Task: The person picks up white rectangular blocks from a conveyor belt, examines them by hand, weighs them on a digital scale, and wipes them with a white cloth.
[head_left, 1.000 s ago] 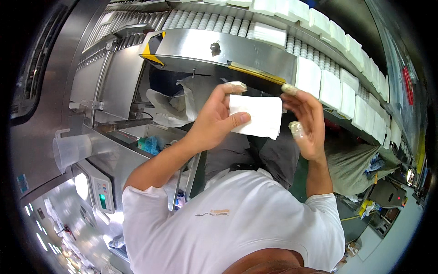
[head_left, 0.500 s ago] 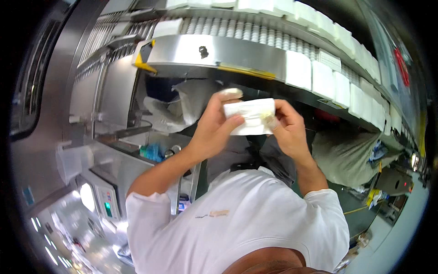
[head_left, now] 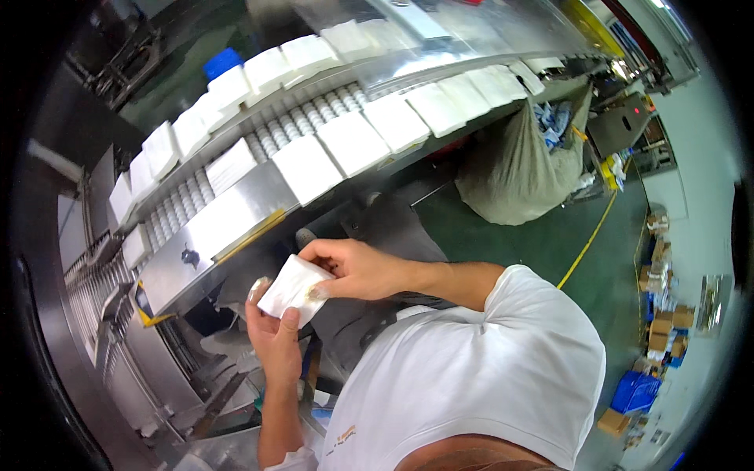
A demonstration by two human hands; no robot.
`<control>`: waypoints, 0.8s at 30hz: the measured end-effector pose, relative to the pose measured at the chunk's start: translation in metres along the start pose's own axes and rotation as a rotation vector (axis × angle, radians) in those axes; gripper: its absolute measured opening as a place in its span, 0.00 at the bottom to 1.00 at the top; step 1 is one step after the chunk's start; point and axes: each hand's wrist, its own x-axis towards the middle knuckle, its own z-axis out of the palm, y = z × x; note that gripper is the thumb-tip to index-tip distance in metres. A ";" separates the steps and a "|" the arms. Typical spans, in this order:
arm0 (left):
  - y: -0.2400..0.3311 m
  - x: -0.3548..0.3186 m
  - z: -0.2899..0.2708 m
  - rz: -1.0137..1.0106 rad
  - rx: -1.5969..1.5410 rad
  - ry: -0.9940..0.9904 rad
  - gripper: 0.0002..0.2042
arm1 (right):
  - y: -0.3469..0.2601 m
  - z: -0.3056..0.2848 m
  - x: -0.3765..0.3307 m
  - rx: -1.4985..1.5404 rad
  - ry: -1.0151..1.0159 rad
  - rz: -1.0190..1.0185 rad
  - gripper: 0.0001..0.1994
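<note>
We are holding a white pad (head_left: 289, 284) of what seems to be folded, soft sheets up in the air, over the dark trousers (head_left: 349, 334) and on the near side of the roller conveyor (head_left: 174, 224), touching neither. Our left hand (head_left: 276, 345) is closing around its lower left side, the thumb pressing on the lower edge and the fingers lying along the left edge, probably because a limp pad would be sagging without support there. Our right hand (head_left: 353, 271) is gripping the opposite side, its fingers curling over the top edge and its thumb resting on the upward face, so the two grips are likely keeping the pad flat and steady between them. We are wearing pale wrapping on a left fingertip and the right thumb, perhaps for better friction on smooth sheets. Beyond, white stacks (head_left: 353, 145) are lying side by side along the conveyor's near edge, seemingly for easy reach, while another white row (head_left: 228, 86) is running along the far side. To the right, a grey-green cloth bag (head_left: 510, 177) is hanging with its mouth upward, apparently so that bluish scraps (head_left: 552, 122) are staying contained.
</note>
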 end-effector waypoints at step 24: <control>-0.005 0.017 -0.014 0.131 0.054 -0.039 0.31 | -0.005 0.007 0.019 -0.173 0.001 0.081 0.20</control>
